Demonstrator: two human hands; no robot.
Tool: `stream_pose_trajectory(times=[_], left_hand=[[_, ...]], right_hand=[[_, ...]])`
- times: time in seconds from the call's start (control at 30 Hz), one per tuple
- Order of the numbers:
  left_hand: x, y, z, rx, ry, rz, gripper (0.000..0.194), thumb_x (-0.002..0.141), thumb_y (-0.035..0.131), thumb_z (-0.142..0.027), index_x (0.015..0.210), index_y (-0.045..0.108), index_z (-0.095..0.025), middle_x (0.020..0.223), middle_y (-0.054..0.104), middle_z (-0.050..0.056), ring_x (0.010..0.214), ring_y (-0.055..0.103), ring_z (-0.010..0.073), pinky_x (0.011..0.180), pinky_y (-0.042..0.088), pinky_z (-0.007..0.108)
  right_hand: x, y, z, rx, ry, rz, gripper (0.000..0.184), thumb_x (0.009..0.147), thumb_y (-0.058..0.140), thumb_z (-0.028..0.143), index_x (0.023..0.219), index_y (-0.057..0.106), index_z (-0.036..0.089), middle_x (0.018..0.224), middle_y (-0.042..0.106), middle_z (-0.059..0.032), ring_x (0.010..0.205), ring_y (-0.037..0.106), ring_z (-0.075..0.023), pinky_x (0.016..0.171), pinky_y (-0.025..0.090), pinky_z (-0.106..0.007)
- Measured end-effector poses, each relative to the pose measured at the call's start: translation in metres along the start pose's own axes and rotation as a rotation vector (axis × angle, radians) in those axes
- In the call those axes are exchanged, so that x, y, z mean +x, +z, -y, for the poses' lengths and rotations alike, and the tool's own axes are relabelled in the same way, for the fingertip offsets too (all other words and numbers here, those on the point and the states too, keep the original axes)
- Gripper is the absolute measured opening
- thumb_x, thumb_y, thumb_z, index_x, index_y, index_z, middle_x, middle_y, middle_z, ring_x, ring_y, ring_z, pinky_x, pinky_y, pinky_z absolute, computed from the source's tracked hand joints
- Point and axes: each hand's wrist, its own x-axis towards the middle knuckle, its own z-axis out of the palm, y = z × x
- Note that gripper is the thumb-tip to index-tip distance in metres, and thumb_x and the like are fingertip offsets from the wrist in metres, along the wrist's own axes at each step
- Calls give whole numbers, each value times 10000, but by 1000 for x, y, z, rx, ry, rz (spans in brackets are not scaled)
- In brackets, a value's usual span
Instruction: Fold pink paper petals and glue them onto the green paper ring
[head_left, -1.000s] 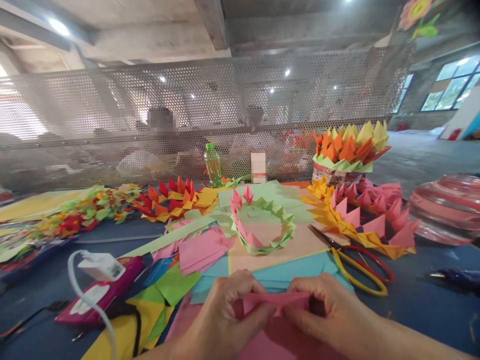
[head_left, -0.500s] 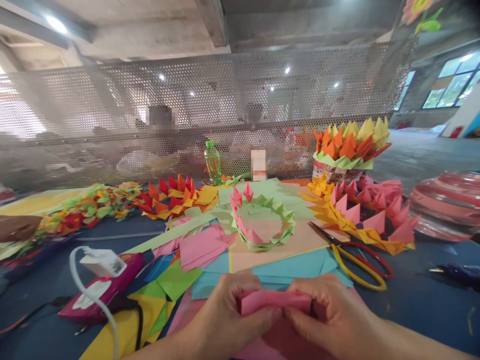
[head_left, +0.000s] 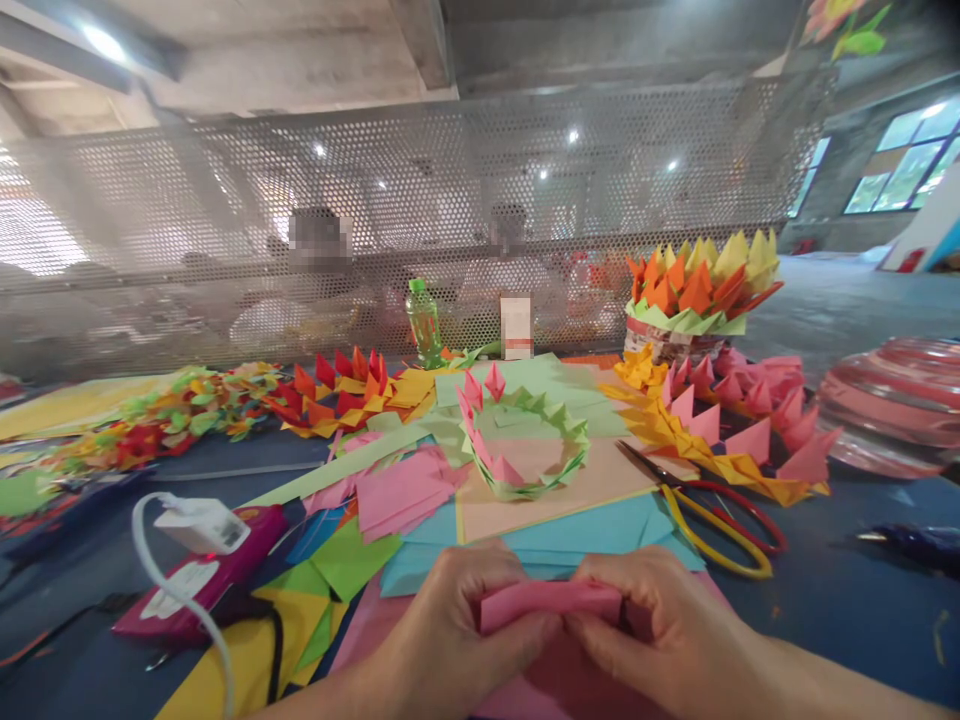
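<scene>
Between my left hand (head_left: 472, 625) and my right hand (head_left: 649, 625) is a folded pink paper strip (head_left: 551, 603), pinched at both ends with the thumbs along its near side. My fingertips behind the strip are hidden. Below it lie pink sheets (head_left: 375, 615), and just beyond my hands are blue paper sheets (head_left: 480, 548). Farther out, a ring of folded green paper (head_left: 566, 470) with several pink points (head_left: 493, 382) along its left side rests on green and peach sheets. Scissors (head_left: 712, 530) with red and yellow handles lie to the right of the ring, their blades slightly apart.
A purple power strip (head_left: 202, 575) with a white charger (head_left: 206, 525) and cable sits at left. Pink paper pieces (head_left: 405, 490), a green-capped bottle (head_left: 424, 325), a folded-paper basket (head_left: 686, 345), a clear pinkish container (head_left: 892, 410) and a pen (head_left: 911, 545) surround the work. A perforated metal screen (head_left: 420, 200) stands behind.
My hands hold the pink strip in nearly the same pose. The view has shifted slightly, and the dark shape at the far left edge is gone.
</scene>
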Motion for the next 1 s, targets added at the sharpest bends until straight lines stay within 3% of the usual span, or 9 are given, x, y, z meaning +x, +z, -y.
stream_pose_trajectory(times=[0.37, 0.73, 1.0], left_hand=[[-1, 1, 4, 13, 25, -1, 312, 868, 642, -322, 607, 590, -159, 605, 473, -29, 607, 465, 108, 589, 338, 217], [-1, 1, 7, 15, 13, 2, 307, 867, 651, -304, 606, 587, -156, 614, 480, -32, 614, 465, 104, 591, 342, 210], [-1, 0, 5, 14, -3, 16, 313, 869, 637, -309, 603, 573, -157, 612, 485, -30, 621, 470, 107, 597, 344, 216]], right_hand=[[-2, -1, 4, 3, 31, 36, 186, 891, 515, 227, 814, 674, 169, 608, 478, 56, 564, 387, -93, 490, 304, -197], [-1, -3, 8, -65, 13, 47, 170, 892, 513, 212, 776, 630, 171, 620, 472, 66, 578, 397, -86, 528, 311, -205], [1, -1, 7, -8, 16, 20, 174, 877, 525, 204, 706, 555, 182, 568, 393, 81, 517, 335, -68, 460, 259, -189]])
